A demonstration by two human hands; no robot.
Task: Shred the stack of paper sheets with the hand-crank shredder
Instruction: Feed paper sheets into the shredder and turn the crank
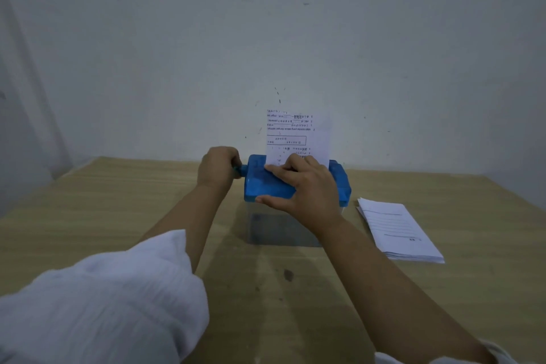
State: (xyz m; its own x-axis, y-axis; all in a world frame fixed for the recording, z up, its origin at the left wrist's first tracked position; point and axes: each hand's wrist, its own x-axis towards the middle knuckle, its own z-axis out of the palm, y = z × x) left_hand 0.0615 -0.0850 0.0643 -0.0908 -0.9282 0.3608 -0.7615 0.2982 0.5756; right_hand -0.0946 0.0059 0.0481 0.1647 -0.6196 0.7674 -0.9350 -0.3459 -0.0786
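A hand-crank shredder (pixel 260 186) with a blue top and a clear bin below stands on the wooden table at the centre. A printed paper sheet (pixel 298 134) sticks upright out of its slot. My left hand (pixel 218 167) grips the blue crank handle (pixel 240 170) on the shredder's left side. My right hand (pixel 307 186) lies flat across the blue top, fingers stretched toward the foot of the sheet, thumb along the front edge. A stack of paper sheets (pixel 399 230) lies on the table to the right of the shredder.
The wooden table (pixel 118 210) runs up to a pale wall (pixel 266 53) just behind the shredder. A dark stain (pixel 288 275) marks the tabletop in front of the bin. My white sleeves (pixel 103 304) fill the lower left corner.
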